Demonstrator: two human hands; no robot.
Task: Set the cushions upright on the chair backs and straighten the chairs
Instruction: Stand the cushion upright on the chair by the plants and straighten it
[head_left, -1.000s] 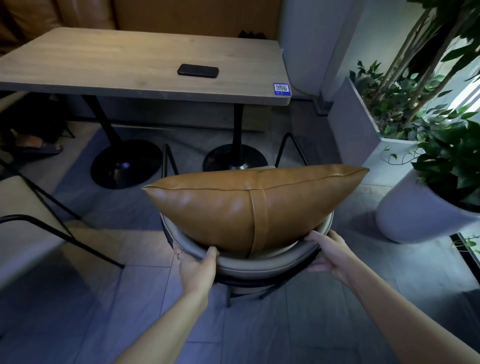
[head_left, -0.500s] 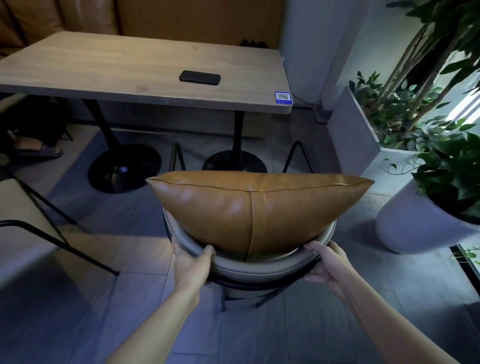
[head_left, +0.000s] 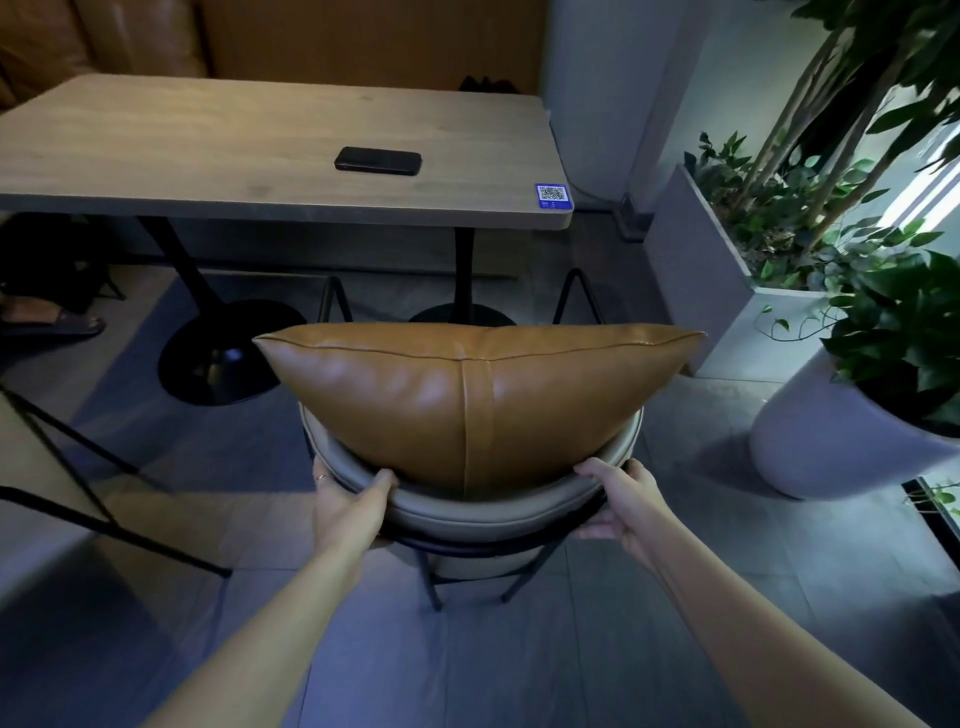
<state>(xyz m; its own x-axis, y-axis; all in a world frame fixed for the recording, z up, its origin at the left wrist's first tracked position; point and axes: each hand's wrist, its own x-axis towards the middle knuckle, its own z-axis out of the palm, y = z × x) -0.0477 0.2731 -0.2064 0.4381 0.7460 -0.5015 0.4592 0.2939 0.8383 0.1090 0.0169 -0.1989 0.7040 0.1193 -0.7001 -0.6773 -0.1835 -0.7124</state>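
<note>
Both hands are gripping the curved grey back of the chair (head_left: 467, 512): the left hand (head_left: 345, 512) has its fingers (head_left: 382, 480) curling over the left rim, the right hand (head_left: 621, 501) wrapping the right rim. The tan leather cushion (head_left: 467, 395) is standing upright against that back. A blue QR sticker (head_left: 554, 196), its text too small to read, is sitting at the near right corner of the desk (head_left: 208, 150), beside a dark phone (head_left: 377, 160). Open floor (head_left: 493, 660) is lying behind the chair; planters (head_left: 810, 441) are crowding the right.
</note>
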